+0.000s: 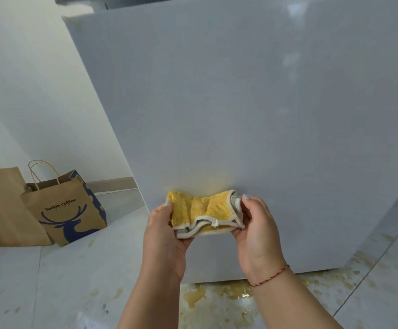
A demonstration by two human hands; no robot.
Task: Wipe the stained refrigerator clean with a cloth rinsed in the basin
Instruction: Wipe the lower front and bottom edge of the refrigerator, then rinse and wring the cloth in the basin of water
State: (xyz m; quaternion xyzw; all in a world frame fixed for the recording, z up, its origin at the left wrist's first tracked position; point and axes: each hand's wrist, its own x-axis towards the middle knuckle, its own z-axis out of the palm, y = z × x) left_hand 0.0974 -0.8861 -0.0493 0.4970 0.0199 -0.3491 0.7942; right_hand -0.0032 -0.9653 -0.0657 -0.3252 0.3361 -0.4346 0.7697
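Observation:
The white refrigerator [252,103] fills most of the view, its flat side facing me. A folded yellow cloth [202,211] with a grey-white trim is stretched between both hands, close in front of the refrigerator's lower part. My left hand [163,230] grips the cloth's left end, thumb on top. My right hand [256,224] grips its right end and wears a thin red string bracelet. A faint yellowish tint shows on the panel just above the cloth. No basin is in view.
Yellow-brown stains [217,298] and a wet sheen cover the pale floor tiles under and beside the refrigerator. Two brown paper bags stand at the left against the wall, one plain [6,207], one with a blue deer print [67,207].

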